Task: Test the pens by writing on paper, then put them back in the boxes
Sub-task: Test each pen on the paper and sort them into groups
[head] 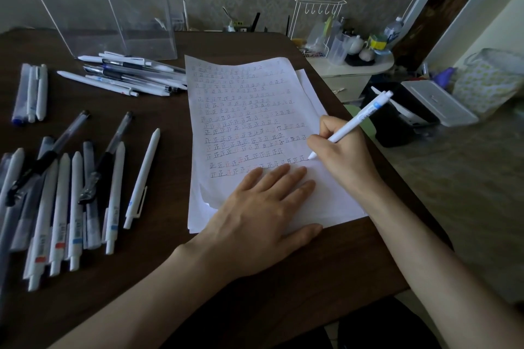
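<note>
Now: your right hand (pixel 344 150) pinches the white pen (pixel 355 121), tip on the paper (pixel 255 121); your left hand (pixel 263 206) rests flat, fingers straight.

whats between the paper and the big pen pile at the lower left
A single white pen lies there on the dark table, just right of the pile and clear of the paper, in the head view.

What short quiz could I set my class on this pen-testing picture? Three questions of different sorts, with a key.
1. True or false: the left hand lies flat on the paper.
2. Which holds the white pen? A the left hand; B the right hand.
3. Fill in: the loose pens lie on the table to the paper's ___.
Key: 1 true; 2 B; 3 left.
</note>
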The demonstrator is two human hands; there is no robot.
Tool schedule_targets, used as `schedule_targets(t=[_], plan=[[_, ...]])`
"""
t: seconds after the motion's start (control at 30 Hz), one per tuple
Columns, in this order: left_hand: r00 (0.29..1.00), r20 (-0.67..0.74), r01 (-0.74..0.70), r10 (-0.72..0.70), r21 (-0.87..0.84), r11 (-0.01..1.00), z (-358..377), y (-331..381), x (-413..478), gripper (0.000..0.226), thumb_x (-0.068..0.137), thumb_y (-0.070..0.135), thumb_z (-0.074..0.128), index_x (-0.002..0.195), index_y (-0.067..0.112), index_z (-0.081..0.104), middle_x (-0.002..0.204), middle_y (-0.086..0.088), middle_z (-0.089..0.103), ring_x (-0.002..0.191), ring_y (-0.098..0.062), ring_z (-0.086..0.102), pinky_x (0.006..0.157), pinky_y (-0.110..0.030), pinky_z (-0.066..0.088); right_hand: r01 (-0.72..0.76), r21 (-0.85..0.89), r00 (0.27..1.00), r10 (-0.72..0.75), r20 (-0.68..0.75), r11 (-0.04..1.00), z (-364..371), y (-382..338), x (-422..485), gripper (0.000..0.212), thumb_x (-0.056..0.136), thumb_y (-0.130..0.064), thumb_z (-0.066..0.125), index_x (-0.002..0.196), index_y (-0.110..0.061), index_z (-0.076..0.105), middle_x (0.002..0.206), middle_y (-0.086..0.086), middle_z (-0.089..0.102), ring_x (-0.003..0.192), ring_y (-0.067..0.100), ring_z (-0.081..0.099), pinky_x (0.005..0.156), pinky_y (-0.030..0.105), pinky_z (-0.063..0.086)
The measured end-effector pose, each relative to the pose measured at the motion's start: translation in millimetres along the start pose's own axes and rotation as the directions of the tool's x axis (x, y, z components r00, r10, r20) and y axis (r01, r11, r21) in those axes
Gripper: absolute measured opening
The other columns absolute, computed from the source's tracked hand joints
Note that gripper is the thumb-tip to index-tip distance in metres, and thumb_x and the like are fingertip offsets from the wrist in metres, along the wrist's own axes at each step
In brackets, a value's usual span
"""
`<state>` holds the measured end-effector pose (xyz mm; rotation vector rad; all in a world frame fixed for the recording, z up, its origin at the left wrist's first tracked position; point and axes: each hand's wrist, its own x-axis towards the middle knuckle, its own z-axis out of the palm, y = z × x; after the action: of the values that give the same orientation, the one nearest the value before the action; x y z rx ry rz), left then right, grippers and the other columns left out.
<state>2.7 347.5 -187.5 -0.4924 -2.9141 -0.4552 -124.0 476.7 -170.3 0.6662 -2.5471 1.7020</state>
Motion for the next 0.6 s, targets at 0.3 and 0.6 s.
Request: schedule_targets(t=[0.3,0.6], plan=[[0.945,-0.184,0.177,-0.27,-0.408,0.896,-14,-1,-1,0.054,0.08,0.062,0.046,0.115,0.021,0.041,0.113,0.007,0.056,0.105,-0.005,0.049,0.09,-0.023,0.037,0.049,0.052,0.994,-0.054,0.098,0.997,0,2,1,0.022,0.088,-0.002,0.06,0.101,-0.019,0.062,0.087,0.009,0.066,0.08,0.009,0.061,0.066,0.017,0.044],[0.975,-0.213,-0.025,-0.059,-0.371,0.928,-12,-6,0,0.058,0.08,0.055,0.051,0.125,0.018,0.057,0.105,0.003,0.064,0.096,-0.011,0.057,0.083,-0.029,0.048,0.065,0.1,0.963,-0.089,0.253,0.993,-3,-8,-4,0.022,0.085,-0.027,0.061,0.106,-0.025,0.066,0.084,-0.006,0.07,0.09,0.012,0.065,0.09,0.047,0.046]])
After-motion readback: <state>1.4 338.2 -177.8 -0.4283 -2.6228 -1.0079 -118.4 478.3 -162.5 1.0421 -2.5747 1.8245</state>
